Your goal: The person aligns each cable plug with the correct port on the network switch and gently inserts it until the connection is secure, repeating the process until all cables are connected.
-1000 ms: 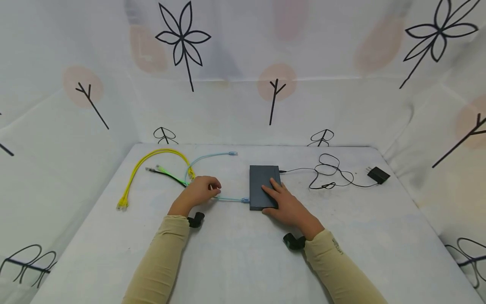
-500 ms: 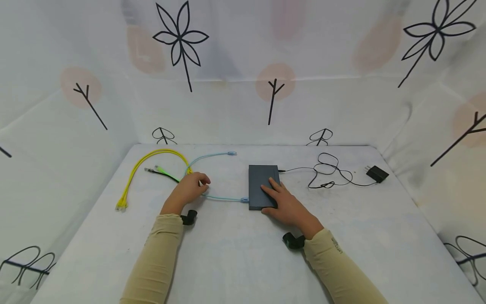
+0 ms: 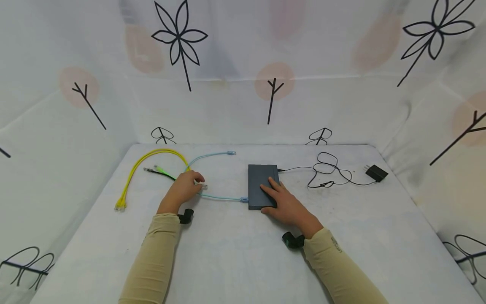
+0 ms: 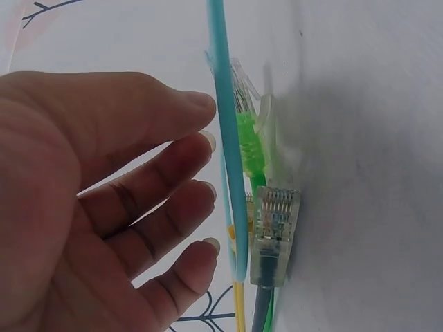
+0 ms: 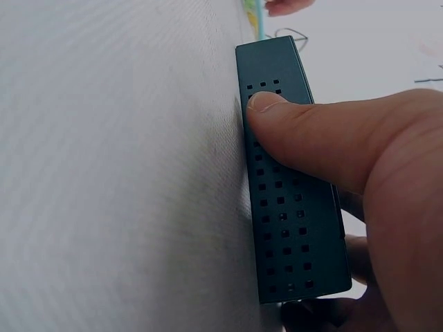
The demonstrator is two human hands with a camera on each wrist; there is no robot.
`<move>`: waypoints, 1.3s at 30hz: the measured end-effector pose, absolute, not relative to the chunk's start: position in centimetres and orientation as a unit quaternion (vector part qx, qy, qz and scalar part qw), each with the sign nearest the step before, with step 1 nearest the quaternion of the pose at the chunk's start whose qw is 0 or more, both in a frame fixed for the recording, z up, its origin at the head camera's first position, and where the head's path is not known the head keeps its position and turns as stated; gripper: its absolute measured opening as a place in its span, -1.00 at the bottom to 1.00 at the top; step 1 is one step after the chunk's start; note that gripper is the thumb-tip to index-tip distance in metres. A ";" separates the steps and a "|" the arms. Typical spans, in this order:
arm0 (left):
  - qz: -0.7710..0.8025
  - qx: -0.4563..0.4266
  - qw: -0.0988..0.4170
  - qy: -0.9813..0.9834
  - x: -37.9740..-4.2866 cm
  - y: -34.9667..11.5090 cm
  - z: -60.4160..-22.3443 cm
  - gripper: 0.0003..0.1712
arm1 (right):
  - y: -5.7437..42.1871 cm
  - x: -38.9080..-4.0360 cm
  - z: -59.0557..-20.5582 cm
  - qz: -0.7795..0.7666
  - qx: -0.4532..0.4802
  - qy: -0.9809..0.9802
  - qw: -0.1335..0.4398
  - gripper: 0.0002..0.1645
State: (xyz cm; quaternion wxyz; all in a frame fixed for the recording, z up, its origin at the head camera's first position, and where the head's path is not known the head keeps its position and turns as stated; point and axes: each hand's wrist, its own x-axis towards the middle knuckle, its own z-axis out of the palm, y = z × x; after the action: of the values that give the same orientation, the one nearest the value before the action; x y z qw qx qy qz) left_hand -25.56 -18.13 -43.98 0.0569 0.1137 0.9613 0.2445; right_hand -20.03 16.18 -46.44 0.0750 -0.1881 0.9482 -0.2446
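Observation:
My left hand hovers over the network cables, fingers bent and nothing visibly pinched. In the left wrist view its thumb tip lies close beside a light-blue cable; touching or apart, I cannot tell. Behind that cable are a green cable's plug and a black cable's clear plug. A dark grey network switch lies flat, the blue cable's plug at its left side. My right hand rests on it with spread fingers on top; the thumb presses the vented side.
Looped yellow cables lie at the left. The blue cable's other plug lies towards the back. A thin black power cord runs from the switch to a power adapter at the right. Patterned white cloth surrounds the table.
My left hand has moved left along the blue cable, away from the switch, uncovering a clear plug by its thumb. The right hand and the switch have stayed put.

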 end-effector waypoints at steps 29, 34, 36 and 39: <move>0.205 0.068 0.078 0.973 -25.4 -17.2 -44.1 -0.74 | 16.3 -20.1 -46.4 -0.247 -0.186 0.948 0.075 -0.07; 0.207 0.081 0.063 0.973 -25.4 -17.0 -44.4 -0.75 | 16.3 -20.1 -46.5 -0.249 -0.187 0.948 0.072 -0.07; 0.209 0.091 0.052 0.972 -25.4 -17.0 -44.5 -0.76 | 16.3 -20.1 -46.6 -0.248 -0.187 0.948 0.071 -0.07; 0.205 0.114 0.037 0.971 -25.4 -16.9 -44.6 -0.78 | 16.3 -20.1 -46.5 -0.248 -0.186 0.948 0.072 -0.07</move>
State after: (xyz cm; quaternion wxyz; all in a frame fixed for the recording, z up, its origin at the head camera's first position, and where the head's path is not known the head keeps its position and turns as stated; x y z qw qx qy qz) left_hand -25.44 -16.93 -44.61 0.0373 0.1145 0.9713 0.2053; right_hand -20.09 16.34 -46.52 0.0723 -0.1855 0.9480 -0.2484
